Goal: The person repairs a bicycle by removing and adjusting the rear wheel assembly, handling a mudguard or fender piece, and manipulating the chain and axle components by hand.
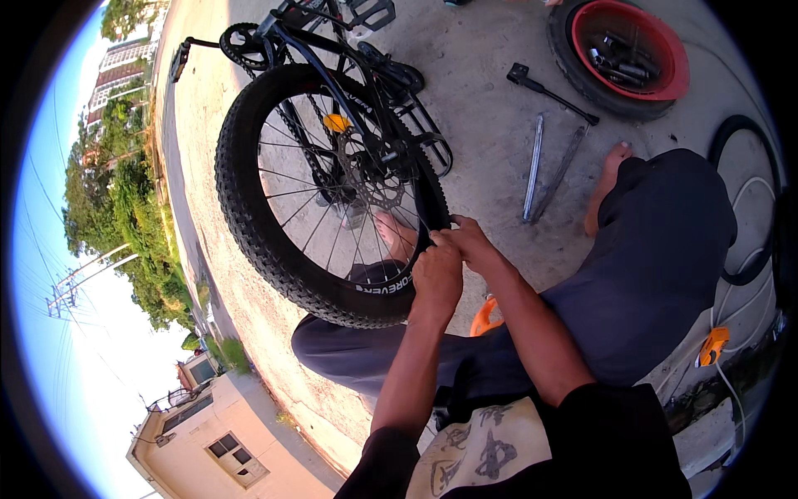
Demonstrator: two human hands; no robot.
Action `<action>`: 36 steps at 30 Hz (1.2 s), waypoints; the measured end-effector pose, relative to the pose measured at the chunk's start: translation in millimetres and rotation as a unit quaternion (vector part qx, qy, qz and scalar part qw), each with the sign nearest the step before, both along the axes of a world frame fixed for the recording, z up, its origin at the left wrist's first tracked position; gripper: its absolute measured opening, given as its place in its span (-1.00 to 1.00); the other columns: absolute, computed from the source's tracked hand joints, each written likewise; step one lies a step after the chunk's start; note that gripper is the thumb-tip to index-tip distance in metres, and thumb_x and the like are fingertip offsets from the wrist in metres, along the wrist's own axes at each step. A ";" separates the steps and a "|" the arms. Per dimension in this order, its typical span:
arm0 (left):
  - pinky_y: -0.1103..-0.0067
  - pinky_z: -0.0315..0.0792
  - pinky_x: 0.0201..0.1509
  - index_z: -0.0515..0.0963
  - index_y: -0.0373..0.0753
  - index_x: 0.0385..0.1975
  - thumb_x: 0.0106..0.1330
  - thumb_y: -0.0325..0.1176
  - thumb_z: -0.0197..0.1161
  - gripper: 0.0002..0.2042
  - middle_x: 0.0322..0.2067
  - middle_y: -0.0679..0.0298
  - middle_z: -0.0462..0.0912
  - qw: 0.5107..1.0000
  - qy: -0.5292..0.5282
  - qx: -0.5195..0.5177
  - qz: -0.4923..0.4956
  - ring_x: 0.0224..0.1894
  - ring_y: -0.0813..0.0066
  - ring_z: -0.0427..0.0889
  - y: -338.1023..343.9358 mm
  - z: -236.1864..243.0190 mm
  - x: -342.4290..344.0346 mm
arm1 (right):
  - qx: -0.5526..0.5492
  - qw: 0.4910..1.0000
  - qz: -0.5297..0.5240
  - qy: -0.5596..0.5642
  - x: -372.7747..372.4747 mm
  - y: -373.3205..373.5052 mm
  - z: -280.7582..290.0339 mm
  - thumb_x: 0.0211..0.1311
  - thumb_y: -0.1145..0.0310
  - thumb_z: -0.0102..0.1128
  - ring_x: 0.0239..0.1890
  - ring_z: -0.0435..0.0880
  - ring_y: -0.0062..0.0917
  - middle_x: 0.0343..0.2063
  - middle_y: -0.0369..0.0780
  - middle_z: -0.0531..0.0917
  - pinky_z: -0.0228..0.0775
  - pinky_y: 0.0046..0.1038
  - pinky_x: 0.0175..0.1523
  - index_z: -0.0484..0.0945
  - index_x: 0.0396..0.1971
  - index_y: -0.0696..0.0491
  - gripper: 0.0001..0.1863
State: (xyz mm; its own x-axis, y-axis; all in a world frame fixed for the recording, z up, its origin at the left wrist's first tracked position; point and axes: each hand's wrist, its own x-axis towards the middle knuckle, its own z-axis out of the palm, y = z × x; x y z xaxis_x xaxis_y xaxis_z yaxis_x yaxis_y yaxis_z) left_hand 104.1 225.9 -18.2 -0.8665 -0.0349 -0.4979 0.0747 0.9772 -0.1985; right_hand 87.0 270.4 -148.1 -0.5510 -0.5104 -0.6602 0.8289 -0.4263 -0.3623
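A bicycle's fat knobbly black tyre [243, 212] is in front of me, on a spoked wheel with a disc brake rotor [376, 185]. My left hand [437, 270] is closed on the tyre's near right edge, its fingers curled over the rim side. Right beside it, my right hand [470, 244] grips the same edge, with its fingertips close to the left hand's. The fingers hide the exact spot where tyre and rim meet. Behind the wheel stands the dark bicycle frame [312, 51], with crank and pedals at the top. A yellow-orange reflector [337, 122] sits among the spokes.
Right of the wheel, a silver bar [534, 166], a dark bar [559, 173] and a black long-handled wrench [550, 93] lie on concrete. Farther off, a red basin [680, 68] holds metal sockets. A black rubber loop [716, 150] and an orange tool [712, 346] lie at right.
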 end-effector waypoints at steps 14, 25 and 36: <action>0.36 0.59 -0.39 0.62 -0.32 -0.44 0.15 -0.49 0.20 -0.92 -0.53 0.09 0.70 0.997 -0.032 -0.053 -0.055 -0.46 0.15 0.75 2.1 21.7 4.7 | 0.107 0.990 0.093 0.007 -0.4 0.8 -3.1 0.28 0.17 0.18 -0.12 0.67 -0.27 0.02 0.04 0.58 0.62 -0.18 -0.18 0.06 0.42 0.18 -0.19; 0.24 0.57 -0.20 0.44 -0.44 -0.23 0.23 -0.44 0.22 -0.78 -0.29 -0.13 0.62 0.997 0.070 -0.025 -0.031 -0.13 -0.06 0.64 9.9 27.5 -3.4 | 0.139 0.984 0.076 0.082 -2.1 -8.4 -5.9 0.03 0.32 0.35 -0.28 0.68 -0.45 -0.27 -0.07 0.66 0.57 -0.40 -0.22 0.25 0.29 0.31 -0.19; 0.31 0.59 -0.33 0.48 -0.36 -0.43 0.05 -0.57 0.25 -0.89 -0.49 -0.02 0.68 1.000 -0.014 0.009 -0.010 -0.39 0.03 0.73 5.6 0.0 0.3 | 0.033 0.997 0.010 0.064 -1.9 -4.9 -14.0 -0.01 0.45 0.17 -0.24 0.65 -0.44 -0.24 -0.04 0.65 0.52 -0.42 -0.15 0.47 0.03 0.31 -0.48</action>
